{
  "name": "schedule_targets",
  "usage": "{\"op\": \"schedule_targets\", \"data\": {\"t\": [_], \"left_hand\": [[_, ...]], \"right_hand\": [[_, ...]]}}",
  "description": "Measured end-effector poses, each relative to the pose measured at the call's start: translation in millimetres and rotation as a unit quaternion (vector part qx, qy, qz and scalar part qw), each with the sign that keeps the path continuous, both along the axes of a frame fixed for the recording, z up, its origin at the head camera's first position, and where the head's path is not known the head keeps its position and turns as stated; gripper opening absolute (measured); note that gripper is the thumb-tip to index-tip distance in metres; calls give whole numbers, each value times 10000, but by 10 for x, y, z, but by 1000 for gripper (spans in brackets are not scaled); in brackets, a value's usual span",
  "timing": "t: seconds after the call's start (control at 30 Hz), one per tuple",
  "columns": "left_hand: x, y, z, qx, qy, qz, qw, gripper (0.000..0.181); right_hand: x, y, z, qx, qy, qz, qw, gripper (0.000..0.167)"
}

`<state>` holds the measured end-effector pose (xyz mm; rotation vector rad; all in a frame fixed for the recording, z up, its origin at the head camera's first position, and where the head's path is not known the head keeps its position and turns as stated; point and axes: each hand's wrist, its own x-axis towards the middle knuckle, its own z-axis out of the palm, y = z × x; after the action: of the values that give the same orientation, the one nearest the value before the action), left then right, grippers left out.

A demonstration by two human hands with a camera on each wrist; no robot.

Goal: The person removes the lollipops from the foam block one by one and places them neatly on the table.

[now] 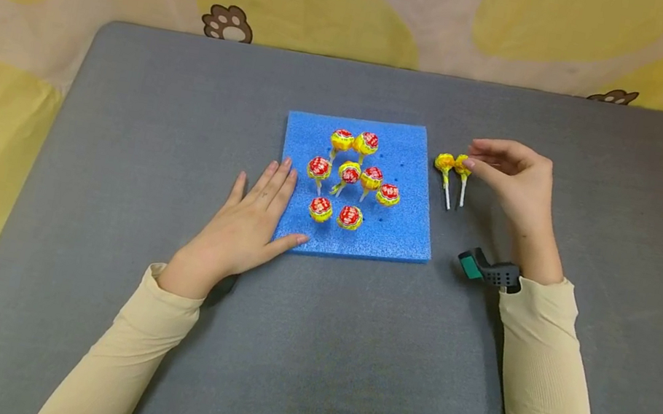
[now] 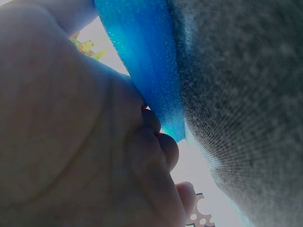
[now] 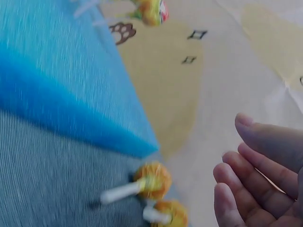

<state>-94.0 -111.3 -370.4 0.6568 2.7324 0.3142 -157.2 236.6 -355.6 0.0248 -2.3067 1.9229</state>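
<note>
A blue foam board [image 1: 406,235] lies on the grey table, with several lollipops [image 1: 350,218] in red and yellow wrappers standing upright in it by their sticks. My left hand [image 1: 249,222] rests along the board's left edge, fingers extended and the thumb at the front edge. In the left wrist view the palm and fingertips are beside the foam's side [image 2: 151,61]. To the right of the board two lollipops [image 1: 444,162] lie on the table, also seen as orange-yellow heads with white sticks [image 3: 154,180] in the right wrist view. Just above them hovers my right hand [image 1: 518,184], fingers loosely curved, holding nothing.
The grey table [image 1: 158,95] extends around the board. Behind it hangs a yellow and cream patterned cloth [image 1: 373,7]. A black and teal wrist device [image 1: 489,268] sits at my right wrist. Small holes show in the board's right part.
</note>
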Motion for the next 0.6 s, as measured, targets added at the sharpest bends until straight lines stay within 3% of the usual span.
{"op": "schedule_targets", "data": {"t": [0.2, 0.43, 0.6], "left_hand": [[3, 3, -6, 3, 1, 3, 10000, 91], [-1, 5, -3, 19, -1, 3, 10000, 92], [0, 6, 6, 4, -18, 15, 10000, 92]], "right_hand": [[74, -151, 79, -509, 119, 632, 9966, 22], [125, -293, 59, 109, 172, 1414, 9897, 23], [132, -370, -15, 77, 185, 1992, 9797, 27]]}}
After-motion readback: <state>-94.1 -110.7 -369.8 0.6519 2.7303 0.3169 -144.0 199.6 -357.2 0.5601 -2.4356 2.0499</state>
